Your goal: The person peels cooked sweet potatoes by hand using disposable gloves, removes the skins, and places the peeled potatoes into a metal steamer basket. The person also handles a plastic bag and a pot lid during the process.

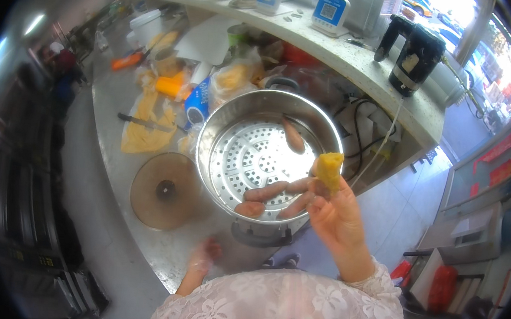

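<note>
My right hand (339,212) holds up a broken piece of yellow-fleshed sweet potato (330,168), its skin still on the lower part. Behind it stands a large steel steamer pot (204,150) with a perforated steamer plate (237,155) inside. Several whole sweet potatoes (265,191) lie along its near and right side, and one more sweet potato (293,137) rests toward the back. My left hand (205,254) hangs low by the near table area, blurred, below the pot's black handle (261,235). Left of the pot lies a round glass lid (151,205) with a dark knob.
A knife (144,122) lies on a yellowish plastic bag (143,138) at left. A blue packet (198,102) touches the pot's side. Above runs a raised counter (360,54) with a black motor-like appliance (417,59) and a blue code stand (330,13). A cord (383,134) hangs at right.
</note>
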A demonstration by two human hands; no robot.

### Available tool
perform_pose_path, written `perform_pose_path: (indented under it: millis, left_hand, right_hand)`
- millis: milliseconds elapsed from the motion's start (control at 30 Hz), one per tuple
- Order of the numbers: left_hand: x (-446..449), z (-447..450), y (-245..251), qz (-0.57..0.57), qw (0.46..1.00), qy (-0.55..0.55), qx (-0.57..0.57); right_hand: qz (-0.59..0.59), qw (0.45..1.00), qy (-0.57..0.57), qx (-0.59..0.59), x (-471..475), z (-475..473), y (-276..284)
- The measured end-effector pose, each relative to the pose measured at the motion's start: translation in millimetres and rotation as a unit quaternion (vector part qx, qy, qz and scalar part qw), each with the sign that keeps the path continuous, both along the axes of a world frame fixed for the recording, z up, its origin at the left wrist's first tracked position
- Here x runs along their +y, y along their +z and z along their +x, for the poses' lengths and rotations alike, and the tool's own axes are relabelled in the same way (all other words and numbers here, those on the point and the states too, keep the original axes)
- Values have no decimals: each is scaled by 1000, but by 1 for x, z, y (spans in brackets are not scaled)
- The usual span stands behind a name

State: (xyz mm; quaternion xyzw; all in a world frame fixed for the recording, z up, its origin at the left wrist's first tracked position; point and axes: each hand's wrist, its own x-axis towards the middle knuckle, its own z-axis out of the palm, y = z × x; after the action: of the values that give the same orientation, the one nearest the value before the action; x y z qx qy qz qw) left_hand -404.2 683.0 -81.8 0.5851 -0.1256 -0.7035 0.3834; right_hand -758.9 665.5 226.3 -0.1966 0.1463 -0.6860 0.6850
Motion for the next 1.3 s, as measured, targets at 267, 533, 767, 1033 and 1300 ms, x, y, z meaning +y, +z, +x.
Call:
perform_pose_path:
  millis: [267,533,767,1033,1300]
  left_hand:
    - [-3,-4,15,-42,996,-69,-35]
    - [-2,-4,19,-51,994,-91,-28]
    - [-2,-6,24,-41,995,-82,-50]
    - [-4,-7,28,-70,991,-105,-54]
    - [-5,-6,22,-88,990,-103,-39]
  right_hand:
    - [-91,967,-129,199,7,0,-7]
    - [-202,977,8,72,27,5,17]
    - [-79,962,235,-118,50,24,37]
    - [-117,943,287,-119,45,30,28]
    - [-270,928,248,60,30,25,38]
